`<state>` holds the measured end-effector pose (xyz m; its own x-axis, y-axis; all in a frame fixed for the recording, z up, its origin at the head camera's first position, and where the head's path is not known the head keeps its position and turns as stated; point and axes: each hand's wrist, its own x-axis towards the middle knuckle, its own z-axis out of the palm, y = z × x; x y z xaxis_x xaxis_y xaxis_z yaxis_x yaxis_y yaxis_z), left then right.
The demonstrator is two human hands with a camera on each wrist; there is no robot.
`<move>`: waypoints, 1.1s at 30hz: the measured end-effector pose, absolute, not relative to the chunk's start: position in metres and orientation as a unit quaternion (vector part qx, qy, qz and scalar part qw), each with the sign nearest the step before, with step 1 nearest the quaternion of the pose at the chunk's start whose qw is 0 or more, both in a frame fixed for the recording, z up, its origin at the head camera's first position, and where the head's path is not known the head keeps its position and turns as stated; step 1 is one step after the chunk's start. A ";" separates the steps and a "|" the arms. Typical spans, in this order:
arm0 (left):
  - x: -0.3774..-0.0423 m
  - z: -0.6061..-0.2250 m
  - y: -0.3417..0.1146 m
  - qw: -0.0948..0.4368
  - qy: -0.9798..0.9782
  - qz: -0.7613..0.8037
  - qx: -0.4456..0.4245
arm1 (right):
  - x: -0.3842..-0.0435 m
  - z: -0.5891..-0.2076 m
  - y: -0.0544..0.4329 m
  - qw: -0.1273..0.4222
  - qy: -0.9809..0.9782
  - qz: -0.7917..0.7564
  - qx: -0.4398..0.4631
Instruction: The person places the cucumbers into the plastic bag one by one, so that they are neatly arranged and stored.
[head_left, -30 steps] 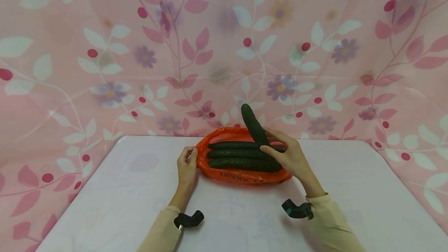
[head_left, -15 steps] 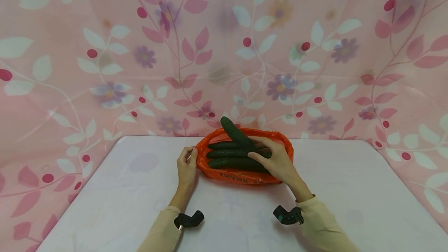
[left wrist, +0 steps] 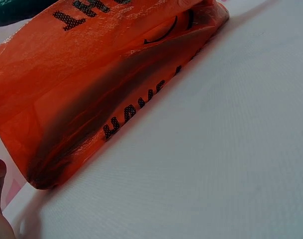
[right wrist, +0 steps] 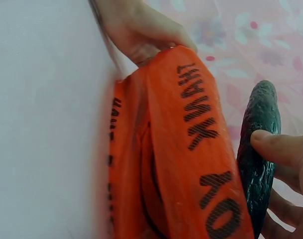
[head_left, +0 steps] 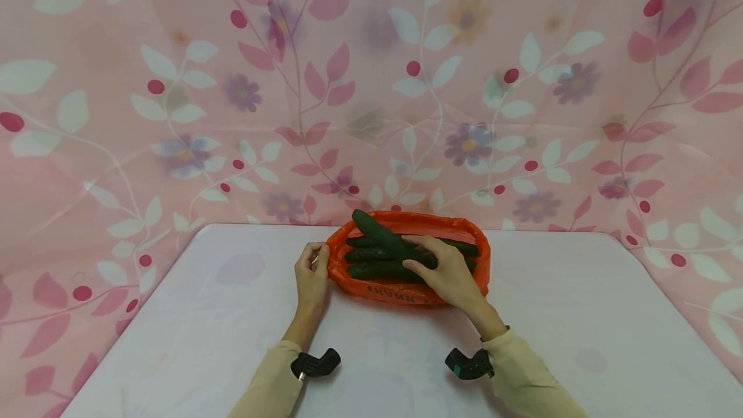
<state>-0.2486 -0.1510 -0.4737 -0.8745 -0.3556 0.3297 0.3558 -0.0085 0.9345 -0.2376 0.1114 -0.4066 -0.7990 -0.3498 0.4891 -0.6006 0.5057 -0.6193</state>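
Observation:
An orange plastic bag (head_left: 400,295) with black printed letters lies on the table, its mouth spread wide. Several dark green cucumbers (head_left: 377,270) lie side by side inside it. At the bag's left end, my left hand (head_left: 312,271) pinches the rim between thumb and fingers. My right hand (head_left: 444,269) grips another cucumber (head_left: 376,231) above the bag's opening, tilted with its far end up and to the left. In the right wrist view the thumb (right wrist: 273,147) presses on this cucumber's side. Its lower end is hidden by the right hand.
A white cloth-covered table (head_left: 232,315) carries the bag near its far edge. Behind it hangs a pink floral backdrop (head_left: 371,82). Each wrist wears a small black camera, one on the left (head_left: 316,364) and one on the right (head_left: 469,364).
My right hand has moved left and slightly down with its cucumber, which now leans lower over the others in the bag. The left hand stays at the bag's left rim.

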 end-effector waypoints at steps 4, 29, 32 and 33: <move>-0.240 -0.462 -0.149 0.262 -0.666 -0.698 -0.018 | -0.238 -0.411 0.107 0.150 -0.860 0.402 0.278; -0.235 -0.453 -0.146 0.288 -0.665 -0.689 -0.028 | -0.234 -0.421 0.100 0.081 -0.884 0.337 0.315; -0.235 -0.453 -0.146 0.286 -0.665 -0.690 -0.025 | -0.234 -0.421 0.101 0.069 -0.885 0.327 0.324; -0.235 -0.453 -0.146 0.284 -0.664 -0.691 -0.025 | -0.234 -0.421 0.101 0.067 -0.885 0.326 0.326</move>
<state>-0.2348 -0.1459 -0.4531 -0.8379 -0.3594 0.4108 0.4248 0.0433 0.9042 -0.2336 0.1009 -0.4206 -0.7789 -0.5331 0.3303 -0.6200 0.5749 -0.5340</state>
